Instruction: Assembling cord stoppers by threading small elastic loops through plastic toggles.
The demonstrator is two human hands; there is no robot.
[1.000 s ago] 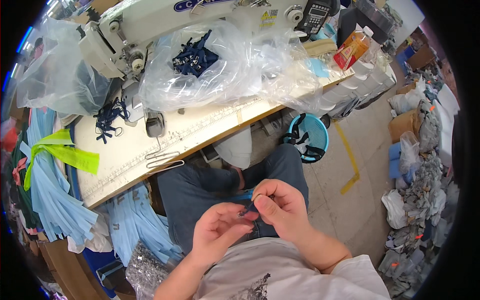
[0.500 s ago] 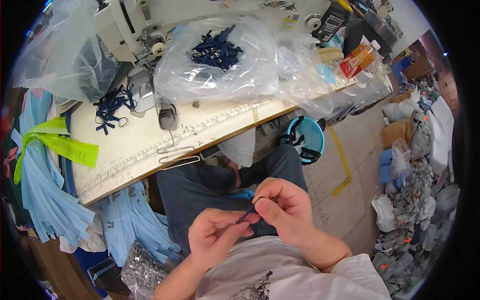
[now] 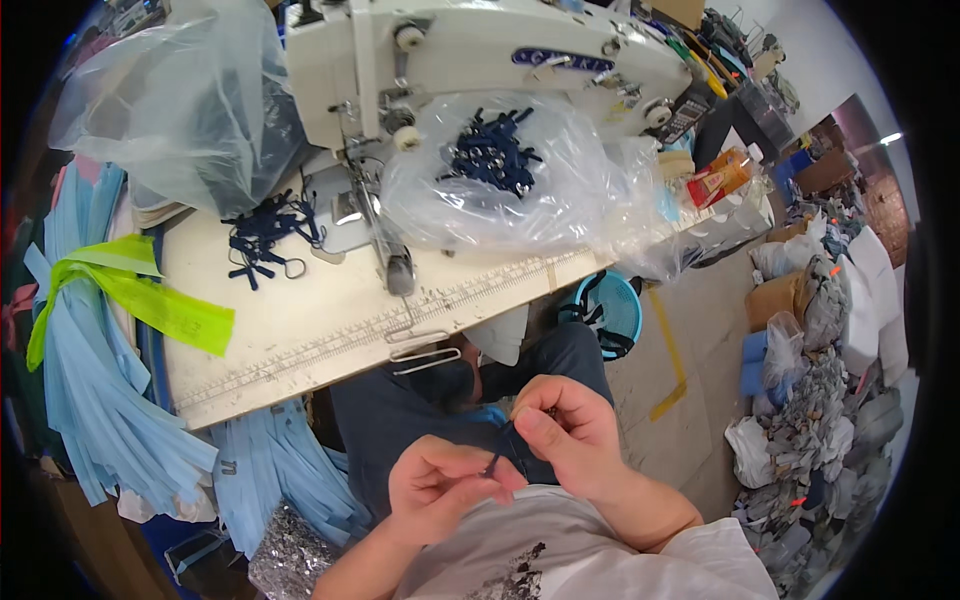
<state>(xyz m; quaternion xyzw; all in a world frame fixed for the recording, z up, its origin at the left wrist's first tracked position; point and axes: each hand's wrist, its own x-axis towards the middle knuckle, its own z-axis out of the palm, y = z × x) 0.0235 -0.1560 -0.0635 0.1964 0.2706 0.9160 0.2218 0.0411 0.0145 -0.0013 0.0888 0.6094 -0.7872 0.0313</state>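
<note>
Above my lap, a small navy strap (image 3: 503, 442) is stretched between my two hands. My left hand (image 3: 440, 488) pinches its lower end between thumb and fingertips. My right hand (image 3: 572, 435) grips the upper end, thumb pressed against curled fingers that hide part of it. Up on the table, a heap of navy strap pieces (image 3: 495, 152) with small shiny metal bits lies on a clear plastic bag (image 3: 570, 205). A looser cluster of navy straps (image 3: 262, 238) sits left of the sewing machine's needle area.
The white sewing machine (image 3: 470, 60) stands along the back of the table (image 3: 290, 350). Light-blue fabric strips (image 3: 95, 370) tied with lime fabric (image 3: 150, 290) hang at left. A blue basket (image 3: 618, 308) stands beyond my knees; fabric scraps (image 3: 800, 430) cover the right side.
My view has tilted up, so more of the sewing machine shows and the table sits lower. Both hands keep hold of the navy strap, which now shows more of its length between them.
</note>
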